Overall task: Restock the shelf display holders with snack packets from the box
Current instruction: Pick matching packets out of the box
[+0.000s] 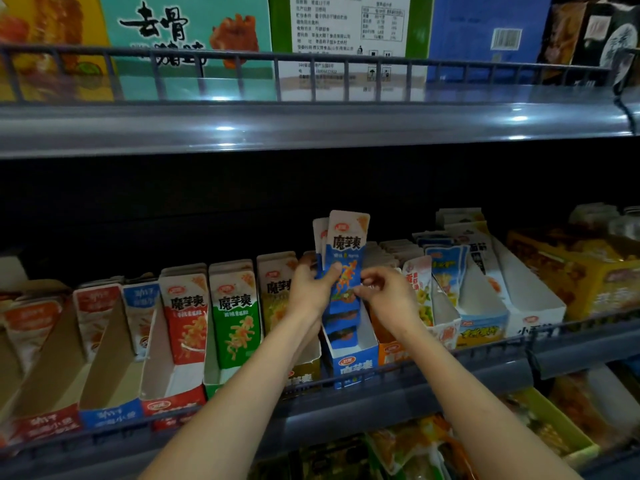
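The left forearm [242, 382] and right forearm [460, 382] are bare along all their visible length; the left hand [306, 289] and right hand [389, 294] are bare too.

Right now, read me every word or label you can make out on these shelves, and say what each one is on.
"魔芋爽": raised blue packet.
"魔芋爽": red packet and green packet.
"去骨": teal carton, upper shelf.
Fine print on the white carton: too small to read.
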Available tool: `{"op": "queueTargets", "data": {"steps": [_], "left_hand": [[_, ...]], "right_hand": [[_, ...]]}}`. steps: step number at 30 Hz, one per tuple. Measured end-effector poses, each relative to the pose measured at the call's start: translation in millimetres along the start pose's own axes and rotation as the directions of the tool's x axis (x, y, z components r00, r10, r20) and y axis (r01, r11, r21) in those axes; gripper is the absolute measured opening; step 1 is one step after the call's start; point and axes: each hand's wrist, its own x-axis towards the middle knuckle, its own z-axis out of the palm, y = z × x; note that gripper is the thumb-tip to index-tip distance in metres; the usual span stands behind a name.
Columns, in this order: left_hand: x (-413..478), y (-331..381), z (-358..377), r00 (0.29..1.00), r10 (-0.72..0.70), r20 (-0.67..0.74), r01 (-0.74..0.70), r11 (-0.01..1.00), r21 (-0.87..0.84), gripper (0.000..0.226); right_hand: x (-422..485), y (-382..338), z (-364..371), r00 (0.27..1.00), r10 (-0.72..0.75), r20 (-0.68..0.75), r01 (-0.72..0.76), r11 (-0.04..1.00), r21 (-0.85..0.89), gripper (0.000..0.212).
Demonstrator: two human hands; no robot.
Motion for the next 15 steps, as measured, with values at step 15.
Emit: {"op": "queueTargets", "data": {"steps": [15], "left_hand": [[7,-2,-33,0.974,0.185,0.131,-0.224,0.715,0.662,0.029]], "right_hand": [[-4,-1,9,0.998,-0.061,-0.009,0.057,0.971,-0.232,0.022]]}}
